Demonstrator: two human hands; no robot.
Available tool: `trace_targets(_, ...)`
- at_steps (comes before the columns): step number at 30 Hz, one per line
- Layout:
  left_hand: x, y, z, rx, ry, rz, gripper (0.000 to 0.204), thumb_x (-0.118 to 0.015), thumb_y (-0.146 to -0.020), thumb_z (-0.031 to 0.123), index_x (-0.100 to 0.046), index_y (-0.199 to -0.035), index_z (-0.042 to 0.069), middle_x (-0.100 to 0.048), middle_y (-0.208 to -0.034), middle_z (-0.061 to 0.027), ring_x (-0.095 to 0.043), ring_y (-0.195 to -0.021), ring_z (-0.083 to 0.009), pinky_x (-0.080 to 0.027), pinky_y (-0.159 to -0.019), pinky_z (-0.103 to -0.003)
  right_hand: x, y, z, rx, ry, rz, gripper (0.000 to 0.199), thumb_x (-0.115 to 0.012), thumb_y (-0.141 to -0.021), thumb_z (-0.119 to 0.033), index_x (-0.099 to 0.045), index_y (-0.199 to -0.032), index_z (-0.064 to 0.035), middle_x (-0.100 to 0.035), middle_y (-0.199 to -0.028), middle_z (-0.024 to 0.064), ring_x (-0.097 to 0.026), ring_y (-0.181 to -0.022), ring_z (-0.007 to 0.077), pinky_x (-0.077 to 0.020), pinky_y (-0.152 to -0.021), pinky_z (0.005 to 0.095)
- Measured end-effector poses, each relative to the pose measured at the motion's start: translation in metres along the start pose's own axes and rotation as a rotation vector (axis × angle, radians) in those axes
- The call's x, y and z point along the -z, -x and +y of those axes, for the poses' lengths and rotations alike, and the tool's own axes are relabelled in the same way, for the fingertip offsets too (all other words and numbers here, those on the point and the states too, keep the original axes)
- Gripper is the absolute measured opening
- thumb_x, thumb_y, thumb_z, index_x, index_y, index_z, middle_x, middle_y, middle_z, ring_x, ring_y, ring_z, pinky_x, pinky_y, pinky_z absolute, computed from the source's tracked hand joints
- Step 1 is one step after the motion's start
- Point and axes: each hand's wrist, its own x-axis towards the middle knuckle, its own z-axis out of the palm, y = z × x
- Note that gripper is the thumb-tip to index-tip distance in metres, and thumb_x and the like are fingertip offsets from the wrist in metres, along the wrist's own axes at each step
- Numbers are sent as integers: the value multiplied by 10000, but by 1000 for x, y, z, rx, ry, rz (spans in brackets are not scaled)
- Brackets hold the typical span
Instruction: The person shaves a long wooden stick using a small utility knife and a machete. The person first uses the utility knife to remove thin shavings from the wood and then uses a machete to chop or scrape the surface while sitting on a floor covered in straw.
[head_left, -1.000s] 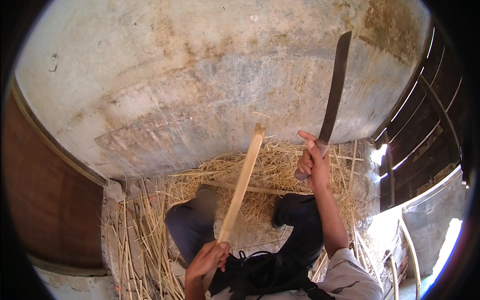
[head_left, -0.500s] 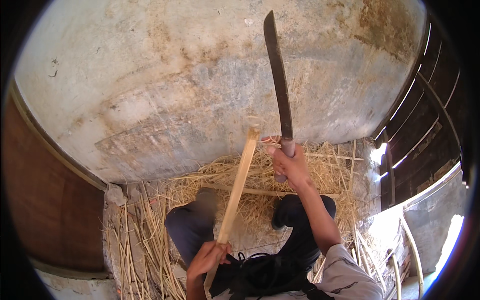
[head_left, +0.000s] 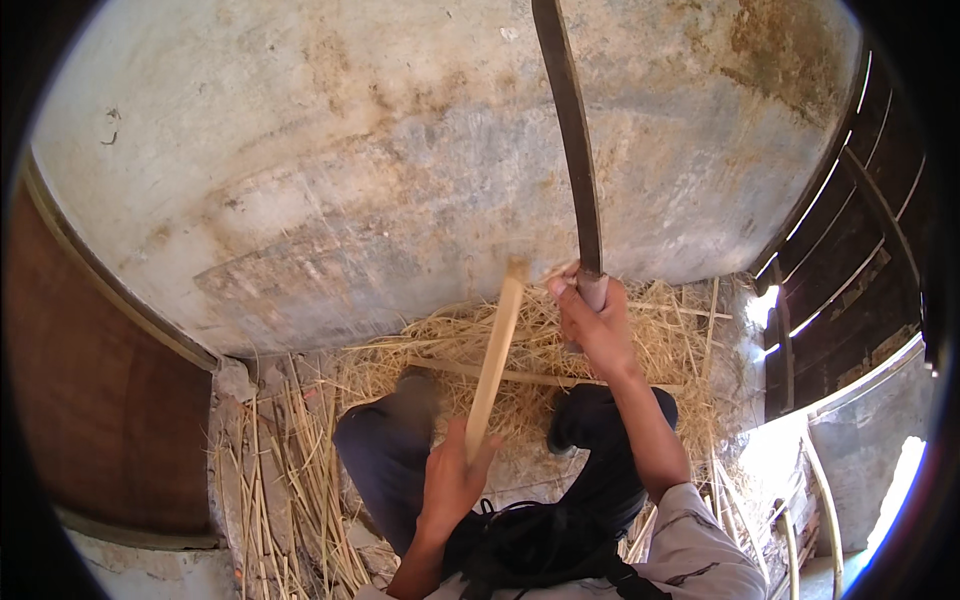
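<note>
My left hand (head_left: 452,490) grips the lower part of a flat, pale bamboo strip (head_left: 493,368), which slants up and a little to the right; its upper end is blurred. My right hand (head_left: 598,335) is closed round the handle of a machete (head_left: 568,130). The long dark blade points up, and its tip is cut off by the top of the picture. Close to the right thumb is a thin pale shaving (head_left: 559,271); whether the fingers pinch it I cannot tell. Blade and strip are apart.
Shavings (head_left: 650,340) lie heaped between and beyond my legs, with a bamboo piece (head_left: 530,377) across them. Thin strips (head_left: 300,470) lie at left. Ahead rises a stained wall (head_left: 420,180); a brown panel (head_left: 110,380) stands left, dark slatted boards (head_left: 850,280) right.
My left hand has moved up and right along the bamboo strip, whose top has shifted slightly right. The machete has risen, its tip leaving the picture. My right hand has moved slightly right.
</note>
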Motion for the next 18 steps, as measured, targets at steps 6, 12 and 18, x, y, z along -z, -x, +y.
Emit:
trace_targets(6,-7,-8,-10,93,-91,16,221,-616,-1085,164,-486,-1027,-5,-534,-628,-200,-586,-541,-406,-405,-501,-449,18,17,-19,328,474,124,550,-772,-940,-154,-565,-1449,-140,-638,-703,18,-640,-605,111,-528,-587,297)
trace_targets(12,-1,-14,6,199,-27,-39,236,-616,-1076,195,-512,-1073,-18,-597,-685,-284,-625,-676,-507,-450,-577,-550,42,48,28,702,974,-192,401,-776,-758,-96,-695,-1141,-182,-643,-673,59,-657,-552,263,-522,-534,387)
trace_targets(18,6,-7,12,226,-134,-84,244,-616,-1060,200,-541,-1113,-27,-649,-737,-324,-662,-767,-544,-502,-655,-602,51,31,59,665,1137,-188,207,-725,-736,-97,-682,-931,-153,-624,-633,73,-635,-537,310,-500,-530,436)
